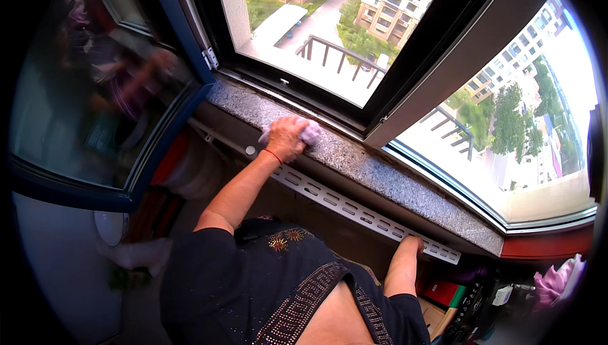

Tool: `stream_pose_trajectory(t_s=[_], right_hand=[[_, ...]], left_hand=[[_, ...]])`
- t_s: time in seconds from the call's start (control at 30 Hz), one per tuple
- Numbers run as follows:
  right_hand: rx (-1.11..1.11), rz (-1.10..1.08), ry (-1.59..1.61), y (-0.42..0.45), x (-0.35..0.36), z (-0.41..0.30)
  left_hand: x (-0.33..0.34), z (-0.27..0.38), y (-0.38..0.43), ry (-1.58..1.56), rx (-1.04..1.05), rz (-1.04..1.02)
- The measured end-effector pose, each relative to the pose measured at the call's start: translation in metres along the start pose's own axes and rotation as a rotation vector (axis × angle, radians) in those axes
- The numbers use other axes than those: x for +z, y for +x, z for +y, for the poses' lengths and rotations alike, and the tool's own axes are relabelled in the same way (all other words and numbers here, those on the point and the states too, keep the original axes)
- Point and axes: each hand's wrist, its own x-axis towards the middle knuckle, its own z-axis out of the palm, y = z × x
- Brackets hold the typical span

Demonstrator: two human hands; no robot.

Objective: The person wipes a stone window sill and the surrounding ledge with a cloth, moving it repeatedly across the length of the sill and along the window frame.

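Note:
My left hand [284,137] presses a bunched pale lilac cloth [309,131] onto a speckled grey stone windowsill [361,167]. Part of the cloth sticks out on both sides of the fingers, and a thin red cord circles that wrist. Lower on the right, my right hand [412,244] touches the slotted white top of a radiator [346,208] below the sill. Its fingers are mostly hidden, so their hold on the metal is unclear.
A dark-framed window sash [130,198] stands swung inward on the left. The window frame [427,60] borders the sill's far side. A white pipe [221,140] runs beneath the sill. Boxes [444,293] and pink fabric [558,278] are at lower right.

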Motion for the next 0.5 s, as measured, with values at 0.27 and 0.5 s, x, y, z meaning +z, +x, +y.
stream_pose_trajectory(t_s=[0.27, 0.5], right_hand=[[0.003, -0.03, 0.022, 0.007, 0.002, -0.004], [0.025, -0.037, 0.012, 0.012, 0.006, -0.004]], left_hand=[[-0.015, -0.108, 0.043, 0.331, -0.5, 0.115], [0.008, -0.025, 0.011, 0.174, -0.156, 0.138]])
